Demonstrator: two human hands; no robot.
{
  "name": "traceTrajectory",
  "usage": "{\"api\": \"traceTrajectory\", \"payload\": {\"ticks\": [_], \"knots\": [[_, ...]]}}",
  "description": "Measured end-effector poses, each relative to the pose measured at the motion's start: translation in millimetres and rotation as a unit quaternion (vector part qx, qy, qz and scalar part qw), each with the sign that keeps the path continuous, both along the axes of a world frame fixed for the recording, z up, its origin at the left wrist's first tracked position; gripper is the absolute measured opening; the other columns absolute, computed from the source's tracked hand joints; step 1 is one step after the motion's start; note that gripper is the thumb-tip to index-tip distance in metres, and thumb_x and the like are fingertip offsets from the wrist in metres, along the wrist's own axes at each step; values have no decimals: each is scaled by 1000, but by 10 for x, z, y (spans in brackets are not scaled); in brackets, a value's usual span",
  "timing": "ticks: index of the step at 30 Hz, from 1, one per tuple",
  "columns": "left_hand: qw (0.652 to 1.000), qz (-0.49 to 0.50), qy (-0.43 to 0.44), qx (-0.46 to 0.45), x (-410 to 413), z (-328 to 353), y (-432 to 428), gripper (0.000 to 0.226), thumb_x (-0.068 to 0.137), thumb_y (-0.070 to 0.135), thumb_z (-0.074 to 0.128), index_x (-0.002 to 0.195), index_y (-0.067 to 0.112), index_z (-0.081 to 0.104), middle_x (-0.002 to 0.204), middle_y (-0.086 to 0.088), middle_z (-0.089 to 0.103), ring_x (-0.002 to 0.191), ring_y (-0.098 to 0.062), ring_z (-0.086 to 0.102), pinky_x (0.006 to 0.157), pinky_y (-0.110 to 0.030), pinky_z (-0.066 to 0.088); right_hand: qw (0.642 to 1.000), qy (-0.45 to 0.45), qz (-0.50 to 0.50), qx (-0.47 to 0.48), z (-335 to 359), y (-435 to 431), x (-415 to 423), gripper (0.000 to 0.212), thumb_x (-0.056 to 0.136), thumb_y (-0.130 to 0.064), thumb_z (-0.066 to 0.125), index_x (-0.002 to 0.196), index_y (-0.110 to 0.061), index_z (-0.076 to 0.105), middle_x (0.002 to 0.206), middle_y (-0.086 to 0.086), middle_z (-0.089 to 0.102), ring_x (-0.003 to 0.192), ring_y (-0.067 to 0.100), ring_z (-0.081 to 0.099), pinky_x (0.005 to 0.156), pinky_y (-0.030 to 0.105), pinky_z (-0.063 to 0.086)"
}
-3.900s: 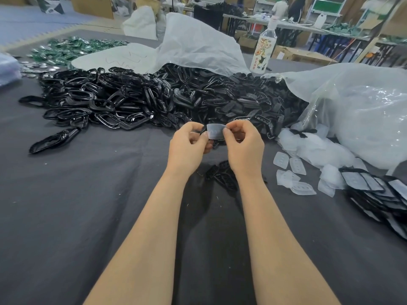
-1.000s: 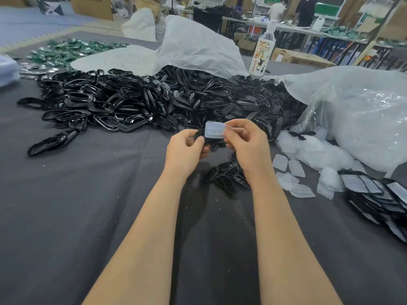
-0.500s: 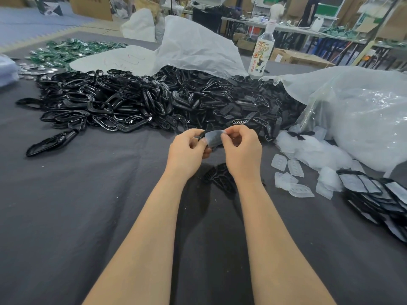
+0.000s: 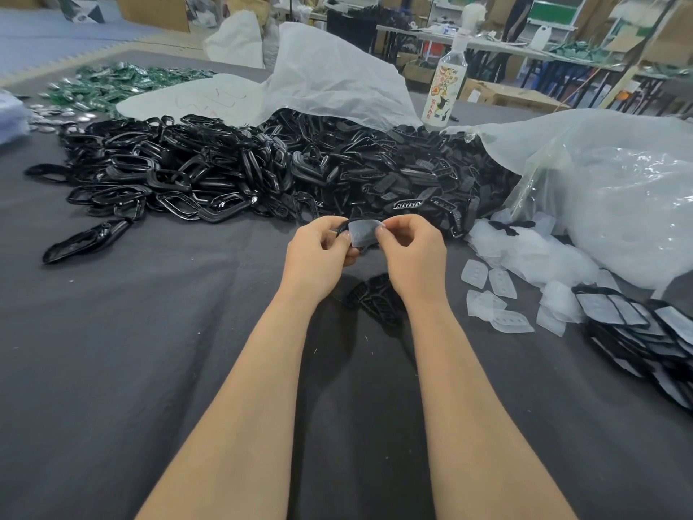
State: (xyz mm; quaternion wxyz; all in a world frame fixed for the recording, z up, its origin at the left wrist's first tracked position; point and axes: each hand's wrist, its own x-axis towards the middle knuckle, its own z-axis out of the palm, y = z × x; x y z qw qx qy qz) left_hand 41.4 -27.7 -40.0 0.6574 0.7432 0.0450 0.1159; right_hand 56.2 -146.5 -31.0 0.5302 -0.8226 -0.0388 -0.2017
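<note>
Grey cloth [image 4: 150,350]: covers the table; both forearms stretch out over it.
Film [image 4: 363,232]: small translucent piece, held up between the two hands, above the cloth and just short of the pile.
Black part [image 4: 342,230]: sits behind the film. It is mostly hidden, with only a dark edge showing at the film's upper left.
Left hand [image 4: 317,253]: fingers curled, gripping the black part, with the thumb at the film's left edge.
Right hand [image 4: 412,253]: fingers curled, with thumb and forefinger pinching the film's right edge.
Fit: cannot tell whether the film lies flat against the part or stands off it.
Pile [image 4: 262,174]: wide heap of glossy black frames and flat black parts, across the cloth beyond the hands.
Small heap [image 4: 375,298]: a few black parts on the cloth, below the hands and between the wrists.
Loose films [image 4: 495,294]: scattered on the cloth to the right of the right wrist.
Stack [image 4: 645,332]: black parts with pale faces, overlapping in a row at the right edge.
Bag [image 4: 618,189]: clear plastic, bulging, at the right behind the loose films.
Sack [image 4: 330,76]: white, draped over the back of the pile.
Bottle [image 4: 444,95]: upright behind the pile, near the sack.
Green pieces [image 4: 120,78]: spread out at the far left.
</note>
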Motion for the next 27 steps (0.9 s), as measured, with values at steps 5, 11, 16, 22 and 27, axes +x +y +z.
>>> {"api": "traceTrajectory", "payload": {"ticks": [5, 11, 16, 22, 27], "knots": [[1000, 0, -3, 8, -3, 10, 1, 21, 97, 6, 51, 115, 12, 61, 73, 4, 65, 61, 3, 64, 89, -36, 56, 999, -25, -15, -17, -13, 26, -2, 5, 89, -9, 63, 86, -12, 64, 73, -14, 57, 67, -3, 53, 64, 2, 38], [1000, -9, -8, 13, -5, 6, -6, 18, 97, 8, 51, 109, 17, 61, 75, 5, 66, 62, 3, 64, 86, -32, 57, 998, 2, -16, 56, -30, 20, 11, 16, 87, -8, 65, 93, -14, 51, 80, -8, 58, 75, 1, 58, 71, 7, 42], [1000, -20, -16, 6, -18, 3, 5, 23, 97, 9, 52, 94, 29, 63, 71, 7, 66, 63, 0, 64, 84, -32, 58, 981, 91, 38, 168, -7, -45, 63, 17, 87, -2, 64, 98, -13, 57, 90, 5, 64, 78, 11, 62, 75, 24, 54], [1000, -13, 1, -18, 2, 10, -19, 20, 101, 19, 46, 98, 21, 65, 82, 4, 67, 62, -1, 64, 79, -32, 59, 981, 100, 49, 159, -1, -73, 77, 18, 87, -1, 63, 83, -18, 60, 79, -1, 63, 70, 6, 58, 67, 18, 52], [999, -6, -3, 37, 13, -14, 18, 13, 96, 12, 56, 105, 18, 63, 83, 2, 69, 62, 1, 65, 76, -24, 58, 979, 98, 57, 171, -3, -56, 77, 18, 86, -2, 65, 82, -19, 62, 78, -1, 64, 70, 7, 60, 65, 16, 52]]}}
